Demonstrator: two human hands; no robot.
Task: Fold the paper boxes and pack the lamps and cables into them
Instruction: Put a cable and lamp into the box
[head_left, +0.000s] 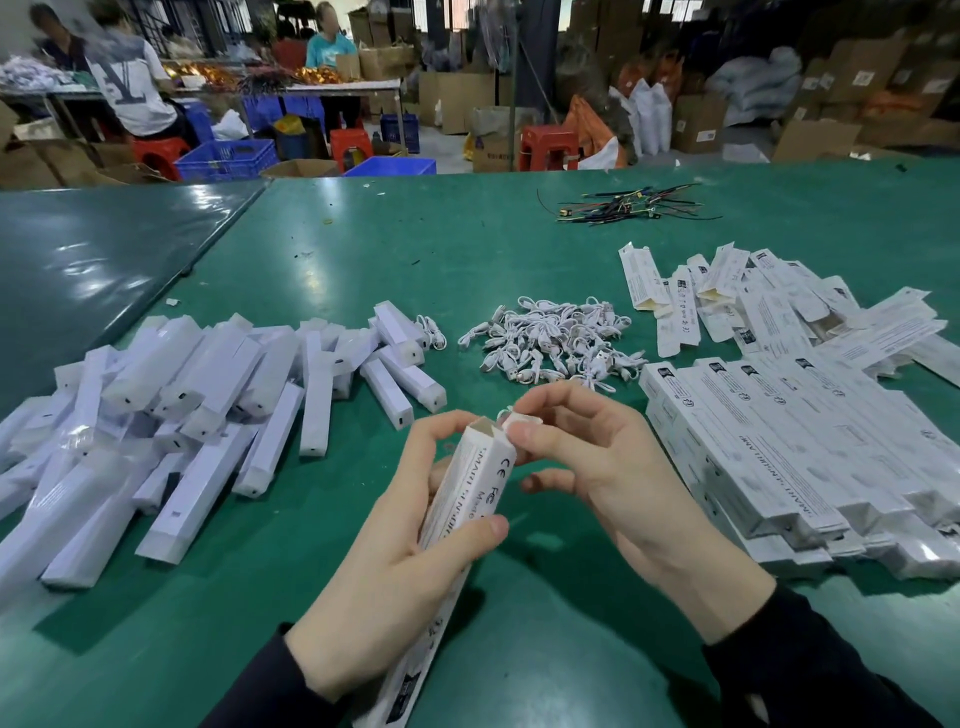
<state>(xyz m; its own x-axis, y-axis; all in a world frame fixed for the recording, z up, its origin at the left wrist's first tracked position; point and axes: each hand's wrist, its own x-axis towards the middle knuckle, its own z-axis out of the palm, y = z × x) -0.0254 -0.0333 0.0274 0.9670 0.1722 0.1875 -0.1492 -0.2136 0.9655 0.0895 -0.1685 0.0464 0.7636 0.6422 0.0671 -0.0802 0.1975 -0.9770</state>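
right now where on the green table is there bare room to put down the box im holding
Bare green table lies in front of both hands, between the wrapped lamps and the stacked packed boxes. Another open stretch runs behind the white cables, up to the loose wires. It is crowded around the flat boxes.

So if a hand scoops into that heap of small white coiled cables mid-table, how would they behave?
The heap of small white coiled cables probably comes up floppy and light, since each is a thin short loop. Loops overlap, so several may snag and lift together. On the glossy green table, a push likely spreads the heap rather than rolling it.
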